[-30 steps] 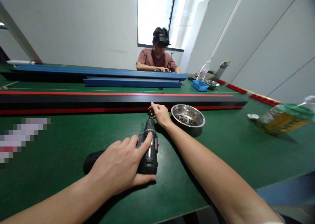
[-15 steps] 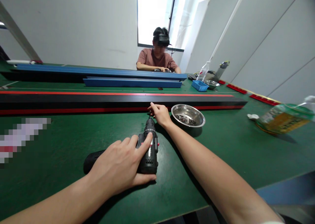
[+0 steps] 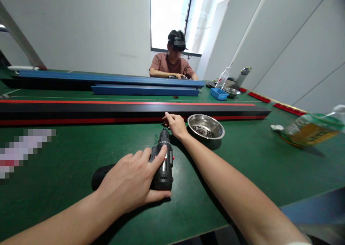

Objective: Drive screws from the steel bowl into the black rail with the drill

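Note:
A black cordless drill (image 3: 164, 173) lies on its side on the green table, its chuck pointing away from me. My left hand (image 3: 132, 176) is wrapped over its body and grip, thumb and index finger along the housing. Just past the chuck, my right hand (image 3: 175, 124) has its fingers closed around the drill's tip, in front of the long black bar with red stripes (image 3: 121, 110). What those fingers pinch is too small to make out. Beside the right wrist stands a steel bowl (image 3: 221, 132) holding several small dark screws.
Blue profiles (image 3: 145, 90) lie beyond the black bar. A person (image 3: 172, 63) sits across the table. At the far right are a blue basket (image 3: 219, 94), a second steel bowl (image 3: 232, 92) and a clear bottle (image 3: 223, 78). Nearer, a large plastic jug (image 3: 312, 130) lies on its side.

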{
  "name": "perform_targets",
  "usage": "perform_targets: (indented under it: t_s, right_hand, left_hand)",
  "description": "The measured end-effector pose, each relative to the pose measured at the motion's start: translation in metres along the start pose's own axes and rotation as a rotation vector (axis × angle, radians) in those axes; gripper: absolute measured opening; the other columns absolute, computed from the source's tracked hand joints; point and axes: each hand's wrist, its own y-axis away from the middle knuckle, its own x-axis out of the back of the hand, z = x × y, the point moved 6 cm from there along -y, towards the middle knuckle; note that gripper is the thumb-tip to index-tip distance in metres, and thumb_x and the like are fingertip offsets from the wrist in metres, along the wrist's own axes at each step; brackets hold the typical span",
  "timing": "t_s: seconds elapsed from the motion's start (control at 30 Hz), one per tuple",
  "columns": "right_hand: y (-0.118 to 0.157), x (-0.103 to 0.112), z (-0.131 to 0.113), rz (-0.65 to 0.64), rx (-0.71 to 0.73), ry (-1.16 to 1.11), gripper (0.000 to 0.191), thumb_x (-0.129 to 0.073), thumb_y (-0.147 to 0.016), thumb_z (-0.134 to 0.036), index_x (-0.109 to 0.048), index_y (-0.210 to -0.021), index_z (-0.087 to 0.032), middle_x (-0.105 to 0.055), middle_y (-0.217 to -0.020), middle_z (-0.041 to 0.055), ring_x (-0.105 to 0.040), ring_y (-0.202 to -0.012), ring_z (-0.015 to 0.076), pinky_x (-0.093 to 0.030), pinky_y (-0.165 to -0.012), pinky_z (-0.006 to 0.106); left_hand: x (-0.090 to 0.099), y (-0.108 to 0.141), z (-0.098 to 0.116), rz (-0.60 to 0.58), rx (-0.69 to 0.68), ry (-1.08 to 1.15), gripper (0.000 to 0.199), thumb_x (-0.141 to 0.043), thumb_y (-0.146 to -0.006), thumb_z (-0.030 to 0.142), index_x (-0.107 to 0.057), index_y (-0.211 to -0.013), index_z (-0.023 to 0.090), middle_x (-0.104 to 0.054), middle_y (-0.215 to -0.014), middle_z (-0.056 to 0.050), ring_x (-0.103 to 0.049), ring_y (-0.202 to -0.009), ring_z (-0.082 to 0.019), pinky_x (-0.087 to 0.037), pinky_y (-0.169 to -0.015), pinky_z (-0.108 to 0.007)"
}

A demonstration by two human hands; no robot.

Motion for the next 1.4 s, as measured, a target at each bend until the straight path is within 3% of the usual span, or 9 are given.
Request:
perform_targets:
  t_s: [1.4]
  right_hand:
    - [-0.0028,-0.0024,0.0059,0.004,-0.023,-0.117,0.053,-0.044,-0.099,-0.06,-0.075,-0.094,-0.018,-0.076,-0.083,0.0064,-0.071,-0.069,0.0166,-0.051,-0.064,0.025]
  left_hand:
    - [-0.0005,-0.0002,0.0003,0.005,-0.001,0.003,0.098,-0.046,-0.084,0.082,-0.027,-0.162,0.025,-0.065,-0.116,-0.015,-0.067,-0.093,-0.033,-0.056,-0.08,-0.046]
